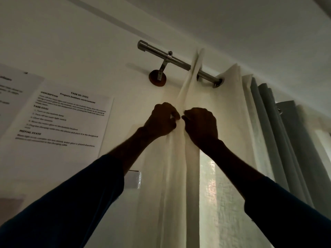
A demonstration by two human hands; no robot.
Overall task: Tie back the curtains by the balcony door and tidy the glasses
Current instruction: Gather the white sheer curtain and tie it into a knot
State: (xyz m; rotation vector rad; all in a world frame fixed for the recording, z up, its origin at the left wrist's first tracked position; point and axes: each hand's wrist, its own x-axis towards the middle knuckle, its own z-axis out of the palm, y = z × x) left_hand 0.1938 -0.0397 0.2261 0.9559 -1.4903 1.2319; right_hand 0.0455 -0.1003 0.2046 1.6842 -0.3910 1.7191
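Note:
A cream sheer curtain (227, 108) hangs in folds from a metal curtain rod (172, 59) near the ceiling. Both my arms reach up to its left edge. My left hand (162, 120) is shut on the outer fold of the curtain, and my right hand (200, 125) is shut on the fold right beside it, the two fists almost touching. Daylight shows through the fabric below my right forearm. No glasses are in view.
A grey-blue heavier curtain (279, 133) hangs gathered to the right of the sheer one. The rod's round wooden wall bracket (157, 77) sits above my left hand. Printed paper sheets (60, 122) are taped to the white wall on the left.

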